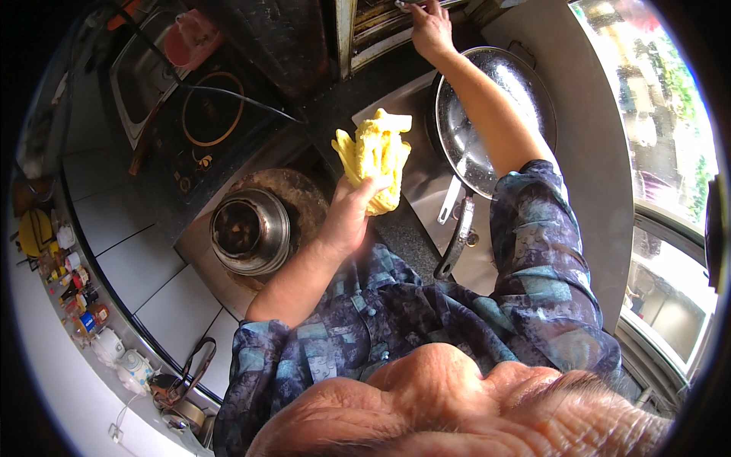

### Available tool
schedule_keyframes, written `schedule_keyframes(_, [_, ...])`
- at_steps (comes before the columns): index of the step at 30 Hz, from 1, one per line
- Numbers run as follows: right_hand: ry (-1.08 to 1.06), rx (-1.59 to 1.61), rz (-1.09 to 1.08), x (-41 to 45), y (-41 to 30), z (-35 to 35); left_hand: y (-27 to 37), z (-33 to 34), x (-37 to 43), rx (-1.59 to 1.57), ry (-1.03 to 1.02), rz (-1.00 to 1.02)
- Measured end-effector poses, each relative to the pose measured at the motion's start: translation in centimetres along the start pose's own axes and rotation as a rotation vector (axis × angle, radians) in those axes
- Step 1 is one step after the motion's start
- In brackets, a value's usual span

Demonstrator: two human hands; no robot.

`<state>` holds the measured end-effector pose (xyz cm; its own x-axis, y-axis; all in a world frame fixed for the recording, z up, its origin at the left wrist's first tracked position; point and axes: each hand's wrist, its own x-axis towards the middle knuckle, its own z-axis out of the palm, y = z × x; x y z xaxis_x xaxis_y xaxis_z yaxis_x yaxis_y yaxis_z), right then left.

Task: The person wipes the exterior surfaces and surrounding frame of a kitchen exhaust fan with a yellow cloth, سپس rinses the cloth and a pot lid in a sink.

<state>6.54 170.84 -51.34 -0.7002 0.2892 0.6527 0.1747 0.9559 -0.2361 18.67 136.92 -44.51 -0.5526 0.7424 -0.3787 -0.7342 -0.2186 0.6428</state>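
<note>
My left hand (pixel 349 214) grips a folded yellow cloth (pixel 380 163) in front of my body. Its loose ends stick up above the fingers. My right hand (pixel 432 28) reaches up to a grimy framed opening (pixel 380 31) with slats at the top of the view. A small pale thing (pixel 403 5) shows at its fingertips, cut by the picture's edge, and I cannot tell whether the hand holds it. Under my right forearm sits a wide pan with a glass lid (pixel 485 131). Its dark handle (pixel 457 240) points toward me.
The pan stands on a steel cooktop (pixel 425 211). To the left are a metal pot (pixel 248 231) on a stained round surface, a black induction cooktop (pixel 211 108), a cable (pixel 245 98), and a sink (pixel 123 85) with a pink basin (pixel 191 43). Bottles and jars (pixel 85 314) line the far-left counter.
</note>
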Motion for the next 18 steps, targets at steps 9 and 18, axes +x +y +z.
schedule_keyframes(9, [-0.095, 0.007, 0.025, -1.8, -5.3, 1.1, -0.2, -0.5, -0.7, 0.005, 0.000, 0.001])
schedule_keyframes(18, [-0.189, 0.413, 0.164, -0.8, -8.7, 0.7, 0.6, -0.2, -3.4, 0.022, 0.065, 0.021])
